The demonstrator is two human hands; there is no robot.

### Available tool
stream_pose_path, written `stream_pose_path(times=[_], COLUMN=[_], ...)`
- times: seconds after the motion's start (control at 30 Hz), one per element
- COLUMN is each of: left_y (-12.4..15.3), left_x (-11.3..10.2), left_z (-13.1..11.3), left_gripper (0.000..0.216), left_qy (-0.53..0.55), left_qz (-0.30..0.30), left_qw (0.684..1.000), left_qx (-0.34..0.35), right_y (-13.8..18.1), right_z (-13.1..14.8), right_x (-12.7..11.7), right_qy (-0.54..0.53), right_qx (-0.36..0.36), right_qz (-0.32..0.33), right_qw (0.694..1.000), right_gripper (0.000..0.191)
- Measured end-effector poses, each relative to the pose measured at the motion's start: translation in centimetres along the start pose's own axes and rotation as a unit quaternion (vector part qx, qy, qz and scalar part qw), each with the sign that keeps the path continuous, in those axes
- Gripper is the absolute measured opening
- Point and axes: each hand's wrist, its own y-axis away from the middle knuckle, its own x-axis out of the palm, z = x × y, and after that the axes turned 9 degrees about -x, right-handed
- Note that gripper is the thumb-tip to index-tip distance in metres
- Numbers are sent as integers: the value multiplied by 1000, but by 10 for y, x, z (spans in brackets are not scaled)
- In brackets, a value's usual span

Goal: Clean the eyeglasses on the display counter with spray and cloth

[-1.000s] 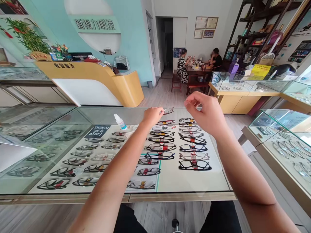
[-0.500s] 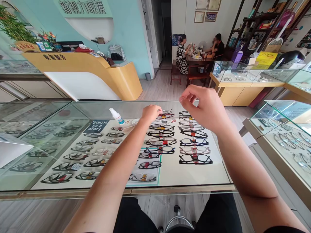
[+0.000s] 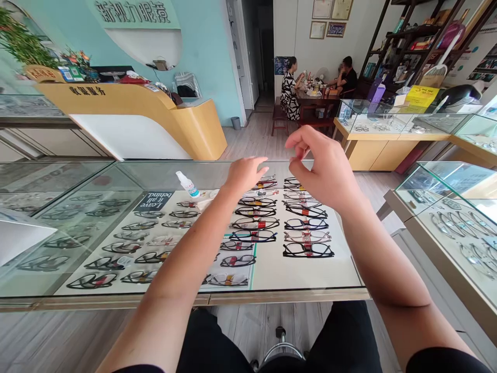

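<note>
My left hand (image 3: 245,173) is over the far side of the glass counter, thumb and forefinger stretched out and apart, with nothing visible between them. Just beyond its fingertips lies a pair of eyeglasses (image 3: 266,184) at the far end of the middle row. My right hand (image 3: 324,168) hovers higher, above the right-hand row, its fingers curled but a gap showing between thumb and forefinger; I see nothing in it. It hides part of that row. The nearest frame there is a black pair of eyeglasses (image 3: 308,250), folded, with a red tag.
A white spray bottle (image 3: 188,185) stands on the counter beside a pale cloth (image 3: 205,203). More glasses rest in the display case (image 3: 267,280) on the left. Another glass case (image 3: 458,223) is at the right. Two people sit at a table (image 3: 316,101) in the back.
My left hand has lifted slightly and its fingers have parted, away from the far eyeglasses. My right hand has risen a little, its thumb and forefinger wider apart.
</note>
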Motion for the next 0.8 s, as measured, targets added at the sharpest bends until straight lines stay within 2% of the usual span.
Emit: stream_pose_path(times=[0.1,0.2,0.3,0.37,0.43,0.47,0.5,0.53,0.6,0.63,0.7,0.77,0.8], left_y=[46,113,182,221,254,270,286,303,338,357,393,423,433], left_x=[-59,-107,-125,-117,-94,-77,-57,-34,20,49,105,153,172], left_z=[-43,-73,-75,-59,-34,-20,-5,8,32,41,52,56,56], left_gripper=[38,29,22,19,20,22,25,29,41,44,39,30,28], left_qy=[42,108,153,169,222,259,301,354,465,511,576,622,627], left_qz=[-54,-89,-71,-1,113,186,262,329,413,423,399,342,317], left_qw=[993,976,965,971,963,946,917,875,771,723,636,508,481], left_qx=[92,169,199,170,106,63,11,-40,-138,-192,-325,-488,-524], right_y=[3,8,23,43,73,92,112,133,176,195,229,252,259], right_z=[10,27,47,56,58,57,53,47,31,23,7,-5,-8], right_x=[-5,-17,-37,-49,-55,-55,-53,-49,-37,-30,-17,-8,-6], right_qy=[-9,-20,-41,-54,-65,-72,-80,-90,-101,-93,-58,-40,-35], right_qx=[-25,-49,-48,-28,9,37,73,109,183,217,284,332,351], right_qz=[-2,10,-11,-45,-75,-82,-82,-85,-90,-98,-117,-129,-137], right_qw=[1000,999,998,997,995,993,991,986,974,967,950,934,926], right_gripper=[30,27,21,17,12,9,9,9,12,14,18,22,22])
